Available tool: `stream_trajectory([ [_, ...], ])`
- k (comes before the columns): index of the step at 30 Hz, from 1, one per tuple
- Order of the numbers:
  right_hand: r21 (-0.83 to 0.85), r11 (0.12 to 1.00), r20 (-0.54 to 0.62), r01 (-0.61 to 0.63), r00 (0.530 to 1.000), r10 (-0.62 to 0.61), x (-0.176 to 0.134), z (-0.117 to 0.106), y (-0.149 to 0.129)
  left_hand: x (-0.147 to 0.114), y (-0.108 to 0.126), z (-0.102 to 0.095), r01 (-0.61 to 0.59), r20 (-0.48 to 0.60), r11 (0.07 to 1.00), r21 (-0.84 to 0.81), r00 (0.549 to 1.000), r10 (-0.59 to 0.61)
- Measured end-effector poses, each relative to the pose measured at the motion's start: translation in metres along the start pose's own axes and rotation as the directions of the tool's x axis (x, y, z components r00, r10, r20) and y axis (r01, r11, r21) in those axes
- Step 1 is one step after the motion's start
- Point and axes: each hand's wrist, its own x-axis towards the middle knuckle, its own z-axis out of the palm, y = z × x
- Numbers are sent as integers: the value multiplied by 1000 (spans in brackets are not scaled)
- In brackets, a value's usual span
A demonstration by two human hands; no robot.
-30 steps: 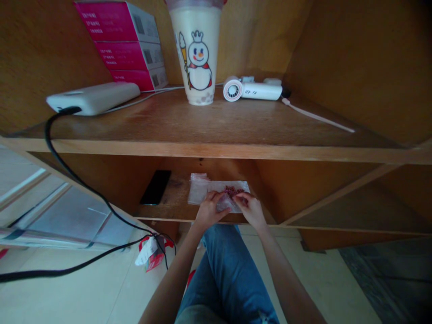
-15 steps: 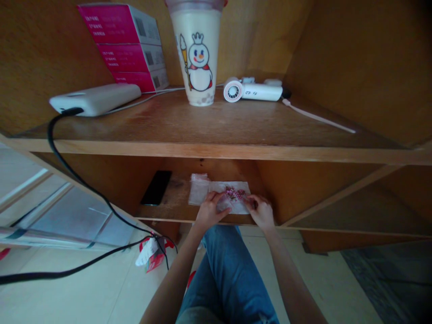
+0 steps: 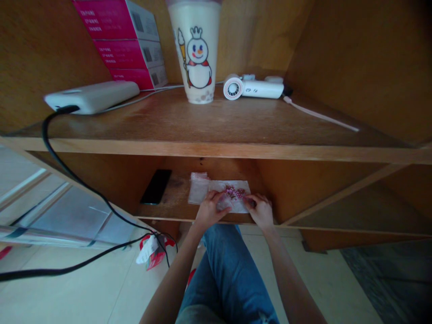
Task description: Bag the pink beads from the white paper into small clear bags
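A small heap of pink and purple beads (image 3: 232,192) lies on a white sheet (image 3: 241,208) on the lower shelf. My left hand (image 3: 211,209) rests over the sheet's left part, thumb and fingers apart, the fingertips at the left edge of the heap. On the other side, my right hand (image 3: 259,209) has thumb and fingertips drawn together in a pinch at the heap's right end. Whatever is between those fingertips is too small to make out. Left of the sheet lie clear zip bags (image 3: 197,191).
A black phone (image 3: 156,186) lies left on the lower shelf. Above stand a milk tea cup (image 3: 199,54), pink boxes (image 3: 118,49), a white power bank (image 3: 92,96) and a handheld fan (image 3: 253,87). A black cable (image 3: 79,180) hangs down the left side.
The view has shifted slightly, so the upper shelf's things sit a little higher in the picture. Both hands stay at the beads, with hardly any visible movement.
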Motion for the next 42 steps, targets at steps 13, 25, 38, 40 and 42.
stream_trajectory([
  [13,218,976,-14,-16,1000,20,4,-5,-21,1,2,-3,2,2,1000,4,1000,-2],
  [25,244,970,-28,3,1000,4,11,-4,-8,1,2,-2,5,1,1000,10,1000,-5],
  [38,-3,1000,1,14,1000,-14,2,-2,-3,1,2,-2,25,6,1000,-3,1000,-25],
  [40,-5,1000,-1,21,1000,-21,2,-2,-3,1,2,-2,32,5,999,-2,999,-32],
  [42,-7,1000,2,22,1000,-22,2,-2,-3,1,2,-2,36,6,999,-1,999,-36],
])
